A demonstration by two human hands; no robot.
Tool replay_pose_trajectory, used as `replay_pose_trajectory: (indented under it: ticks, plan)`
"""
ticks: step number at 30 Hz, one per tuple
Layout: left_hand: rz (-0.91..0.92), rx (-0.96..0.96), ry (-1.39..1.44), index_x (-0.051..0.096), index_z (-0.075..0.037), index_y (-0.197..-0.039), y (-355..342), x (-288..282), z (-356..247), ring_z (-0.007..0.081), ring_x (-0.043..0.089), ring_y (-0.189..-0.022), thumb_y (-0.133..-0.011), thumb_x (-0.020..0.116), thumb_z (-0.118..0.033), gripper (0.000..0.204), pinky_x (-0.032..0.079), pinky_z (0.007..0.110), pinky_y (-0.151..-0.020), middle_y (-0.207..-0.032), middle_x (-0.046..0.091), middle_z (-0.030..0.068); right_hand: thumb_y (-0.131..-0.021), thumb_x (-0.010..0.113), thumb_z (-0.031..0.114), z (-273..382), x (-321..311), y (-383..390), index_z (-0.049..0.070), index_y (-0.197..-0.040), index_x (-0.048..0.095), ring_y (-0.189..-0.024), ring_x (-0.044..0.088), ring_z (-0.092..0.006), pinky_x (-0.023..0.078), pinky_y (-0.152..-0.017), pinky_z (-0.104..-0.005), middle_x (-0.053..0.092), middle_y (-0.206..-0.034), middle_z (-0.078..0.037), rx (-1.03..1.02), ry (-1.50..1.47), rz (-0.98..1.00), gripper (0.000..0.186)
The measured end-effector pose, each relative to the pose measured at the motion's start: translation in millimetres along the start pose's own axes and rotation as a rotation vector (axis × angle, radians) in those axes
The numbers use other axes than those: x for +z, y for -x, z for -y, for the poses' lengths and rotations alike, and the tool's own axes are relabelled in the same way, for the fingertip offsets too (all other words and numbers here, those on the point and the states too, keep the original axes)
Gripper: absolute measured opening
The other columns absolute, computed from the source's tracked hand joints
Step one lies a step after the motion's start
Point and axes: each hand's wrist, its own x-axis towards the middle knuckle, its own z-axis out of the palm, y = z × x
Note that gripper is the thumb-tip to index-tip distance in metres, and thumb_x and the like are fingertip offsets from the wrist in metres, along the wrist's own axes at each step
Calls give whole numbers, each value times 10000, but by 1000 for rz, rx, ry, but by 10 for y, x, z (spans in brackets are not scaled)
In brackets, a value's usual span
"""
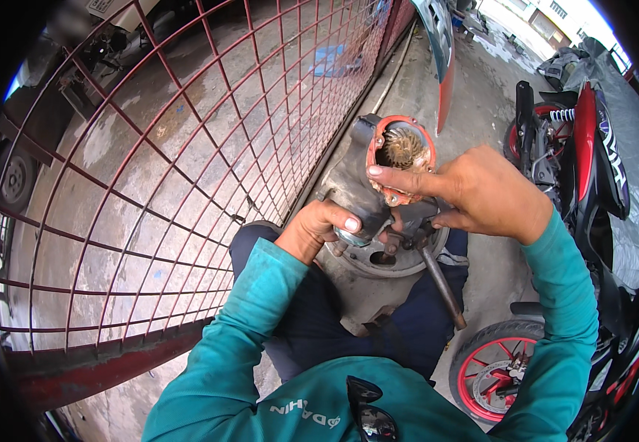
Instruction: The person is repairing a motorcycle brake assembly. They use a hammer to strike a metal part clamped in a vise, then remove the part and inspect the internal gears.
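Note:
A dark metal gear housing is held up between my knees, its round opening facing me. Inside sits a toothed brass-coloured gear, and the flange around the opening is coated orange. My left hand is closed on the housing's lower left side, thumb on top. My right hand is at its right side, with the index finger laid across the flange's lower edge. Its thumb is lower down beside the housing, and the other fingers are curled, partly hidden. A metal rod slants down from below the housing.
Under the housing is a round metal wheel rim. A red wire mesh fence runs close along my left. Motorcycles stand on the right, one with a red-rimmed wheel near my right arm. Sunglasses hang from my shirt.

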Motion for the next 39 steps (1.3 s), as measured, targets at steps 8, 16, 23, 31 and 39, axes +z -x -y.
replay_pose_trajectory:
  ticks: [8, 16, 23, 31, 39]
  plan:
    - [-93, -9, 27, 592, 58, -1326, 1, 52, -12, 370, 703, -977, -619, 879, -232, 817, 602, 475, -796, -1158, 676, 248, -725, 876, 119, -164, -101, 156, 206, -1576, 447, -528, 585, -212, 457, -562, -332, 638, -653, -85, 5, -952, 195, 957]
    - [-40, 7, -27, 571, 56, -1360, -38, 50, 2, 317, 728, -985, -680, 824, -236, 781, 583, 421, -913, -1190, 703, 248, -654, 885, 182, 144, 162, 231, 107, -1588, 391, -661, 650, -318, 487, -622, -444, 645, -750, -93, 110, -15, -63, 1060]
    - [-161, 66, -116, 549, 52, -1370, -41, 26, -110, 296, 731, -945, -737, 783, -292, 758, 580, 412, -898, -1165, 717, 242, -697, 827, 152, 94, 85, 248, 115, -1490, 523, -724, 620, -312, 491, -669, -432, 582, -795, -78, 79, 235, -46, 850]
    - [-243, 180, -155, 525, 117, -1355, 68, -15, -478, 324, 754, -879, -791, 749, -223, 696, 630, 426, -813, -1139, 700, 326, -786, 783, 115, 92, 659, 170, 70, -1380, 575, -881, 668, -380, 516, -792, -475, 677, -1033, -172, 407, -157, -90, 631]
    - [-252, 174, -153, 563, 129, -1315, 231, -139, -654, 311, 754, -868, -827, 719, -272, 651, 611, 363, -832, -1103, 719, 316, -915, 593, 152, 38, 2671, -1020, 49, -1196, 656, -1066, 693, -361, 555, -893, -466, 715, -1098, -198, 505, -274, 371, 306]
